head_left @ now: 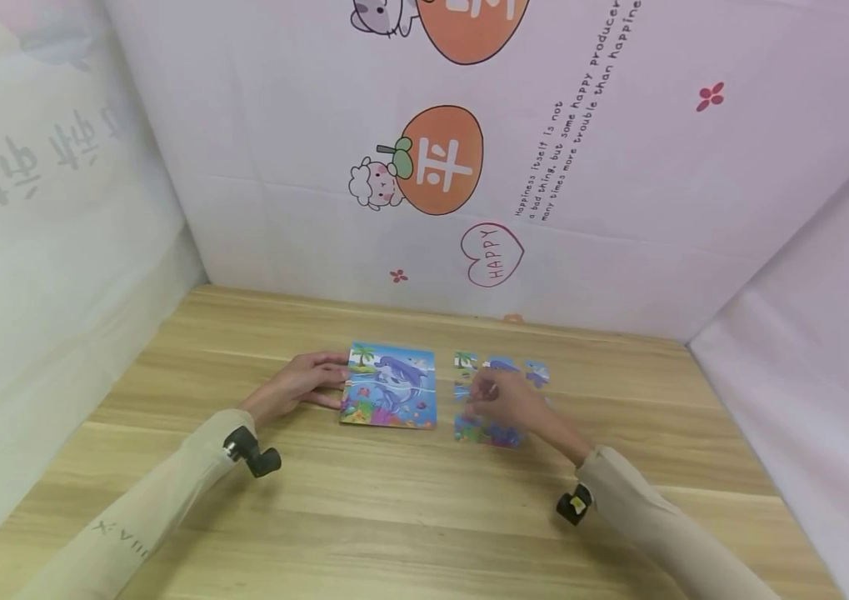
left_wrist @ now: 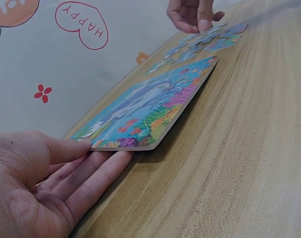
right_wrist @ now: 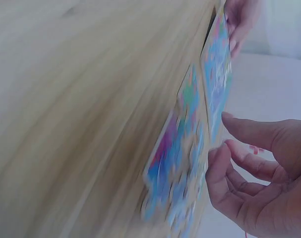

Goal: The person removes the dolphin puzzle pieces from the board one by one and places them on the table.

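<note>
My left hand (head_left: 306, 382) holds the left edge of a flat picture board (head_left: 392, 387) with a dolphin, a palm tree and coral on it. In the left wrist view the thumb lies over the board's edge and the fingers (left_wrist: 98, 181) reach beneath it, with that edge tilted up off the table. To the right, jigsaw pieces (head_left: 487, 433) with a matching sea picture lie partly fitted together, with gaps among them. Just over them hovers my right hand (head_left: 511, 402), fingers loosely bent; in the right wrist view the thumb and forefinger (right_wrist: 220, 156) stand apart with nothing between.
All of this lies on a wood-grain table (head_left: 364, 508). A printed white cloth (head_left: 282, 167) rises behind the table's far edge, and white cloth also hangs at both sides. One loose-looking piece (head_left: 537, 372) sits at the upper right of the jigsaw.
</note>
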### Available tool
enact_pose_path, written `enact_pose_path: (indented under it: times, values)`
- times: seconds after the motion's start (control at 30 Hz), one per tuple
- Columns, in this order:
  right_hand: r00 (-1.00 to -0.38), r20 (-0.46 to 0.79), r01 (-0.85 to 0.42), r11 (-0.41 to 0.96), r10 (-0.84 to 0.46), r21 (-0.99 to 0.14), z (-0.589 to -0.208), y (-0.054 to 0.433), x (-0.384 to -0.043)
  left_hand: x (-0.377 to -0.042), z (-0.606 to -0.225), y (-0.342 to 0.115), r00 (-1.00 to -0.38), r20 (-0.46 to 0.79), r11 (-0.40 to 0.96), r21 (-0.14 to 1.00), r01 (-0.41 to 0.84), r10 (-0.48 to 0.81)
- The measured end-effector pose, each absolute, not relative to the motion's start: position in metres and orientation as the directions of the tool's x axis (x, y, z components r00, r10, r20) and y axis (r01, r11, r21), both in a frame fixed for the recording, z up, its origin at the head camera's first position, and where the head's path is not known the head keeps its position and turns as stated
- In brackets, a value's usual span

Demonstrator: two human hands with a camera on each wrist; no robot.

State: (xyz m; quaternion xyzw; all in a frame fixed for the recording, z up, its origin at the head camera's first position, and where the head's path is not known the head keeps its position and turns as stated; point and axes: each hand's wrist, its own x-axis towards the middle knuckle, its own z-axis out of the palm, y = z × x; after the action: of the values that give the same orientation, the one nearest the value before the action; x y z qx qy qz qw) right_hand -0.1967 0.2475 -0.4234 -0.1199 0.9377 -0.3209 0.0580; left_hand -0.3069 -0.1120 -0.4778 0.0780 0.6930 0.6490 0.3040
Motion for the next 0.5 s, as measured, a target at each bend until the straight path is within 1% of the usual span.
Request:
enact_pose_path:
  times: [0.13, 0.37, 0.5]
  values:
    - [-0.953, -0.067, -0.186, 0.747, -0.294, -0.638, -0.426, 0.228, -0.205, -0.306, -0.478, -0.112, -0.802, -0.316, 0.145, 0.948, -0.282, 0.507]
    - [-0.938, -0.07, -0.216, 0.729, -0.34, -0.65, -0.431, 0.202, -0.216, -0.305, -0.477, -0.111, -0.812, -0.327, 0.147, 0.945, -0.293, 0.484]
    - [-0.936, -0.103, -0.191, 0.733, -0.336, -0.653, -0.432, 0.189, -0.219, -0.305, -0.477, -0.111, -0.815, -0.326, 0.146, 0.945, -0.292, 0.479]
